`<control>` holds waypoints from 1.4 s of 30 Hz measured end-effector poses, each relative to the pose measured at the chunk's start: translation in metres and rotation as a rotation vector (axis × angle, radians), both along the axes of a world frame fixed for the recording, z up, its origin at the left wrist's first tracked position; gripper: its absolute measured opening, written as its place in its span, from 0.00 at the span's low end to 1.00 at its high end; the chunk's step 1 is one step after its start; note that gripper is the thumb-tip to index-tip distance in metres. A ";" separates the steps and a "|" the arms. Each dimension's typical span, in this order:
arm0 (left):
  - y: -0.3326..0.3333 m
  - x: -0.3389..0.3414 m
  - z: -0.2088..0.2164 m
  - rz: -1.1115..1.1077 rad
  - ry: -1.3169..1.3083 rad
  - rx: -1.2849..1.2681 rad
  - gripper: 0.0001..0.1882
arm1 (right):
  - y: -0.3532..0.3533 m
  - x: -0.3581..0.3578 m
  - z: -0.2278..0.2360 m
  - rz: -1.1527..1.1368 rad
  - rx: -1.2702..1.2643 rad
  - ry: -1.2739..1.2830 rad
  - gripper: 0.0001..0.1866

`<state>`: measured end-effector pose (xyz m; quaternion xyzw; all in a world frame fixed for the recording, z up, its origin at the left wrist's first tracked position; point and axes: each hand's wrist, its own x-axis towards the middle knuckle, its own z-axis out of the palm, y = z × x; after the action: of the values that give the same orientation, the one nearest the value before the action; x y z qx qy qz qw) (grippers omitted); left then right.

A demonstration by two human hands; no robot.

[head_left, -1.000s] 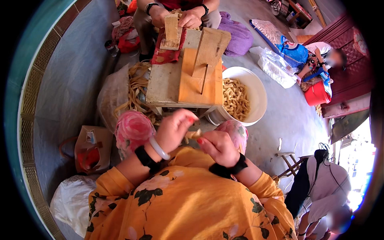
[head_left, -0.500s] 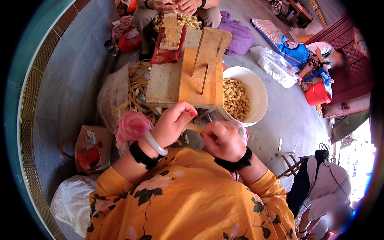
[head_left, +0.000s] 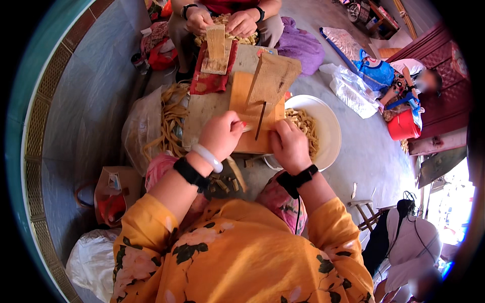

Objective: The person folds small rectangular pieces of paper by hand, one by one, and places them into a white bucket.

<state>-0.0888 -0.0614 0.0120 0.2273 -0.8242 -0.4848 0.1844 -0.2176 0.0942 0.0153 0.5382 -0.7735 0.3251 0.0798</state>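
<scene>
My left hand [head_left: 222,134], with a white bangle at the wrist, is closed on a flat pale-yellow strip [head_left: 236,174]. One end shows at the fingertips and the rest hangs down below the hand. My right hand [head_left: 292,145] is closed at the right front corner of an orange wooden board [head_left: 243,144]; whatever its fingers hold is hidden. On the board stands a wooden plank [head_left: 274,81], with a thin dark upright piece [head_left: 260,121] in front of it. Close to my right hand, a white bucket [head_left: 331,131] holds many short tan pieces [head_left: 303,123].
Across the bench [head_left: 199,113], another person's hands [head_left: 241,22] work behind a smaller wooden stand [head_left: 216,45] on red cloth. Long strips [head_left: 173,118] fill a plastic bag at left. Cut bits [head_left: 222,184] lie below my hands. A stool [head_left: 366,209] stands at right.
Both hands have moved forward to the board and farther apart. The strip that stretched between them now hangs from my left hand. The other person's hands have come apart.
</scene>
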 end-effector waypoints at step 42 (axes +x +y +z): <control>0.076 0.068 0.003 -0.553 0.168 -0.214 0.14 | 0.074 0.085 -0.029 0.095 -0.169 -1.914 0.05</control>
<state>-0.0204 0.0141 0.0151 -0.0675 -0.8830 -0.4441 0.1360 -0.1328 0.1682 -0.0136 0.0680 -0.4620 0.6843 -0.5601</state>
